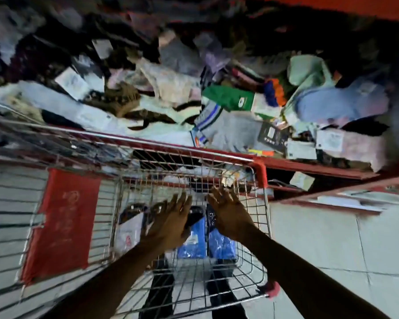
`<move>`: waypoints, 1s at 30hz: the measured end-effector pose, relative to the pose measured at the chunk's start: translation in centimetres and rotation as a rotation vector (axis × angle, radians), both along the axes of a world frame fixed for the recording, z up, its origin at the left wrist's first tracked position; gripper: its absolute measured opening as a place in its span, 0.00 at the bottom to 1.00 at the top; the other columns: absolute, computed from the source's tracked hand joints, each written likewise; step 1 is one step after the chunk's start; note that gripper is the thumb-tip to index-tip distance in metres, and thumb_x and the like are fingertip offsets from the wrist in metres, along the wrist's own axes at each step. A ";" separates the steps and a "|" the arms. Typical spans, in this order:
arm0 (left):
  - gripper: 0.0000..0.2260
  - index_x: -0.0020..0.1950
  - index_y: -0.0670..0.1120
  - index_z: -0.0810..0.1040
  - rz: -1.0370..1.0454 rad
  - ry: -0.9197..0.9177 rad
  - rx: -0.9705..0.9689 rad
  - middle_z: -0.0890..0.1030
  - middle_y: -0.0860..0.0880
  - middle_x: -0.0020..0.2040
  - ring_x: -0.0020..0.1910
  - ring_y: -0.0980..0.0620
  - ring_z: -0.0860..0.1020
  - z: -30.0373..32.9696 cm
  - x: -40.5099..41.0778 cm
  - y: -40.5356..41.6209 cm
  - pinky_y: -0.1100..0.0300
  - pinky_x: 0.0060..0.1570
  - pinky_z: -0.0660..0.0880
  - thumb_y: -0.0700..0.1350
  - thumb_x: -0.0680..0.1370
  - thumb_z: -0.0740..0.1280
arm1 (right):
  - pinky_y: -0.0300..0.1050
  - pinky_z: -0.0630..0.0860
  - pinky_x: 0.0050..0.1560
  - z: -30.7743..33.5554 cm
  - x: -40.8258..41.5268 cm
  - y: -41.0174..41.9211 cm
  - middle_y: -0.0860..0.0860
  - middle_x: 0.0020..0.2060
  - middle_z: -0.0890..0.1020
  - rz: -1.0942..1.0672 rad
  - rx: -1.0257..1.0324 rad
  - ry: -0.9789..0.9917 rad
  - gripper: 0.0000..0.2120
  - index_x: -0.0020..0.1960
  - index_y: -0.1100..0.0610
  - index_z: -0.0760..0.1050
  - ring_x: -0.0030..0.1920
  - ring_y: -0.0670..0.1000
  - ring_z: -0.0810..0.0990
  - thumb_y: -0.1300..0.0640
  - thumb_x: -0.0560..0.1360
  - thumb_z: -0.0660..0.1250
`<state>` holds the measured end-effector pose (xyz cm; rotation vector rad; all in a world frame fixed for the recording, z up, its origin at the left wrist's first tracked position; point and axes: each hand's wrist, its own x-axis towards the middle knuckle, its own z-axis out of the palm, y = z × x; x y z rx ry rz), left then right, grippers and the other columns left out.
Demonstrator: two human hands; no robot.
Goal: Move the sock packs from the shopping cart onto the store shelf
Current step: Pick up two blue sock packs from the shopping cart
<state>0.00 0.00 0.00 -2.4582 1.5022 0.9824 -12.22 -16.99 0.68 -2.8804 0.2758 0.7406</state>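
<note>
Two hands: left hand (pixel 168 221) and right hand (pixel 228 212) reached into shopping cart (pixel 258 217), fingers spread, gripping nothing.
Sock packs: blue packs (pixel 195 241) lay below hands in cart.
Shelf (pixel 309 165): heaped with mixed socks.

The shopping cart (pixel 258 217) is left open at the top for reaching in, while its wire walls close the sides and the store shelf (pixel 309 168) above is crowded with heaped packs.

Two hands (pixel 168 219) (pixel 228 212), one wire cart (pixel 258 226), two blue sock packs (pixel 194 240) (pixel 221 245) inside.
</note>
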 end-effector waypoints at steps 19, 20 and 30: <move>0.24 0.59 0.47 0.80 -0.056 0.204 0.290 0.83 0.47 0.55 0.60 0.45 0.78 -5.2 2.1 -7.2 0.43 0.72 0.65 0.58 0.69 0.77 | 0.57 0.72 0.67 -4.7 5.4 -4.2 0.58 0.65 0.74 -0.022 0.078 0.532 0.31 0.68 0.56 0.74 0.68 0.60 0.71 0.41 0.70 0.73; 0.24 0.59 0.47 0.80 -0.067 0.193 0.290 0.83 0.47 0.55 0.61 0.46 0.77 -5.1 2.1 -7.2 0.43 0.72 0.64 0.59 0.69 0.77 | 0.57 0.73 0.66 -4.7 5.4 -4.3 0.58 0.65 0.73 -0.017 0.087 0.523 0.33 0.68 0.56 0.73 0.68 0.59 0.70 0.40 0.69 0.73; 0.30 0.64 0.44 0.74 0.020 0.380 0.142 0.82 0.44 0.60 0.58 0.45 0.80 -0.9 2.2 -4.4 0.51 0.59 0.79 0.45 0.67 0.82 | 0.47 0.77 0.51 -1.0 5.1 -4.5 0.57 0.58 0.80 -0.120 0.290 0.470 0.41 0.66 0.59 0.68 0.54 0.56 0.78 0.44 0.61 0.82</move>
